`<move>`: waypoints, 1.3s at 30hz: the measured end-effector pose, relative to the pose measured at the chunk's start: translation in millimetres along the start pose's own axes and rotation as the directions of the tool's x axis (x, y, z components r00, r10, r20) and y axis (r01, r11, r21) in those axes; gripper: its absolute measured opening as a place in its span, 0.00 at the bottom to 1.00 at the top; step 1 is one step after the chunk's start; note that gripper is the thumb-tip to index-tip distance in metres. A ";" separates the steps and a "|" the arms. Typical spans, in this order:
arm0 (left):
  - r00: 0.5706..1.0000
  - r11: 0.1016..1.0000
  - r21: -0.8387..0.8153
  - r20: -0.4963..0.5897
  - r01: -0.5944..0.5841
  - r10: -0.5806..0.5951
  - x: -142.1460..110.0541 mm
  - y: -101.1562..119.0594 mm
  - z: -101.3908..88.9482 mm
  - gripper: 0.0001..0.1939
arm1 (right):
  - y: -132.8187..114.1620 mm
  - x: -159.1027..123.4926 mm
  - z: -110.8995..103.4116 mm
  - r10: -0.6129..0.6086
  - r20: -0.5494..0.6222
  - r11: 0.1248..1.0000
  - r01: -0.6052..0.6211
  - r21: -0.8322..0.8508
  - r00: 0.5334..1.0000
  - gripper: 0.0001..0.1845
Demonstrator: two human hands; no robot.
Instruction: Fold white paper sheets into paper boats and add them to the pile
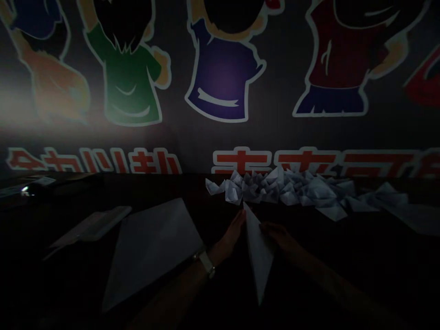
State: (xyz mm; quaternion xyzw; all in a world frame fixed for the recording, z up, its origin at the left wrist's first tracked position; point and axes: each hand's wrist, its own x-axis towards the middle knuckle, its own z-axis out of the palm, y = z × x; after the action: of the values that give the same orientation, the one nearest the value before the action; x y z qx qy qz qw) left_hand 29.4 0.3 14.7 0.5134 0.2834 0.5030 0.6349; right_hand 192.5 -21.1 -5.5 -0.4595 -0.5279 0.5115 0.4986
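Note:
A white sheet of folded paper [258, 250], narrow and pointed at both ends, is between my hands over the dark table. My left hand [229, 237], with a watch [206, 262] at its wrist, holds the paper's left edge near the top, fingers close together. On the other side, my right hand [280, 236] grips the right edge, its fingertips against the paper. Dim light hides the finger detail. Beside my left forearm lies a stack of white paper [154, 245]. Beyond my hands is a pile of folded paper boats [285, 185].
A pale, flat packet [94, 225] lies left of the paper stack. At the far left is a dark object with a bright glint [29, 189]. More white paper [417, 217] lies at the right. A wall with cartoon figures [223, 78] and red lettering rises behind the table.

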 end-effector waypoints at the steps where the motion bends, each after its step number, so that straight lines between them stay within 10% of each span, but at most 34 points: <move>1: 0.998 0.999 -0.041 0.063 0.033 -0.030 -2.5 0.9 2.4 0.24 | 1.4 1.3 -0.7 -0.009 0.001 1.000 0.009 0.021 1.000 0.23; 6: 0.971 0.986 -0.148 0.236 0.073 -0.036 -9.8 8.2 6.2 0.23 | 9.6 7.9 -2.7 -0.046 0.012 0.998 0.045 0.042 0.999 0.23; 17: 0.988 0.983 0.125 0.092 -0.137 0.126 -6.1 20.3 6.7 0.23 | -14.6 -11.9 9.9 -0.310 0.119 0.913 0.330 -0.239 0.943 0.26; 30: 0.962 0.902 0.340 0.146 -0.266 0.229 1.8 13.2 -0.1 0.24 | -7.9 -2.7 -10.9 -0.346 0.134 0.652 0.340 -0.678 0.929 0.22; 39: 0.892 0.763 0.464 0.277 -0.450 0.357 -8.6 -27.6 5.9 0.45 | -5.7 3.6 -15.9 -0.407 0.015 0.775 0.354 -0.524 0.913 0.17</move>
State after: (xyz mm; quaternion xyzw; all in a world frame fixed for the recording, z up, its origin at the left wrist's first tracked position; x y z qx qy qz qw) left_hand 41.4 -8.9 -10.7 0.7548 0.2342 0.4870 0.3718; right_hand 208.1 -16.5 0.1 -0.4845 -0.7018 0.2162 0.4754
